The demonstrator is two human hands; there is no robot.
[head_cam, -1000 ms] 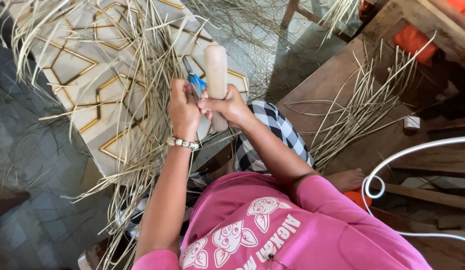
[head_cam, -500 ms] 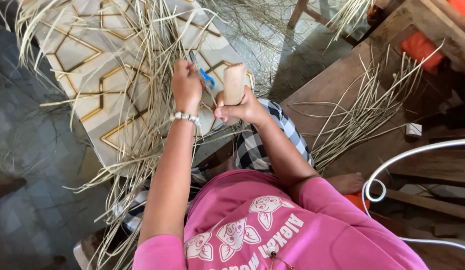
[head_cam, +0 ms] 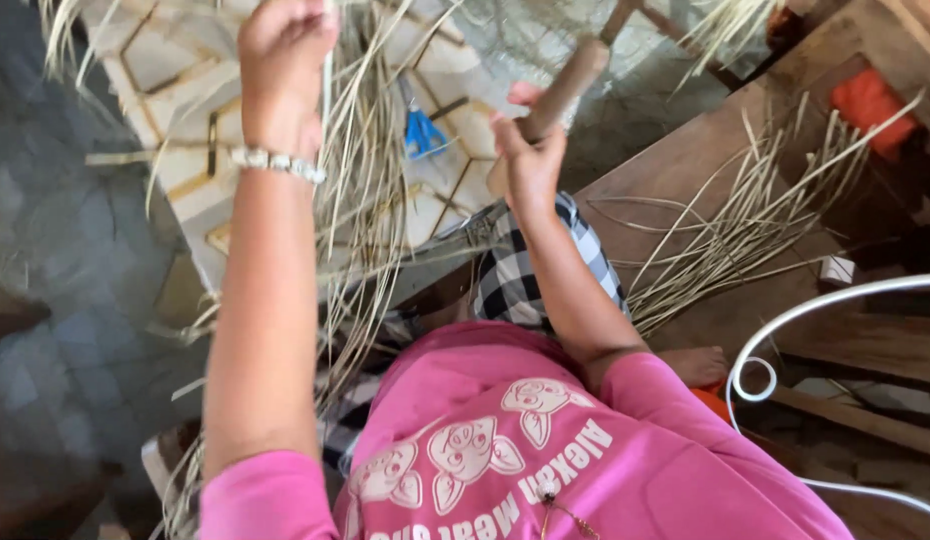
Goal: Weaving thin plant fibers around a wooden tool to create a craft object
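- Left hand (head_cam: 283, 62) raised high at the top of the view, fist closed around a thin pale straw strand (head_cam: 328, 110) that drops straight down from the grip into the loose bundle below.
- Right hand (head_cam: 530, 165) lower and nearer the body, clamped on a wooden mallet (head_cam: 560, 95). The hands are well apart, the fringe of strands between them.
- Mallet's long axis runs diagonally, from the fist up and away to the right; its far end points towards the top edge of the view.
- Woven mat (head_cam: 175, 110), pale with a gold-lined hexagon pattern, lies beyond and below both hands, on the person's lap and out over the floor. Its unwoven edge faces the person, and the loose strands hang from it.
- Left hand is directly over the mat; right hand sits off its near right corner.
- Blue-handled scissors (head_cam: 423, 130) rest on the mat between the two hands, closer to the right one.
- Beaded bracelet (head_cam: 278, 163) on the left wrist.
- Spare straw strips (head_cam: 755, 215) lie fanned on a brown wooden platform (head_cam: 685, 180) to the right, well clear of both hands.
- Small white box (head_cam: 837, 270) at the platform's far right edge; an orange cloth (head_cam: 870, 105) above it. Markings too small to tell.
- White metal tube frame (head_cam: 835, 300) curves at lower right.
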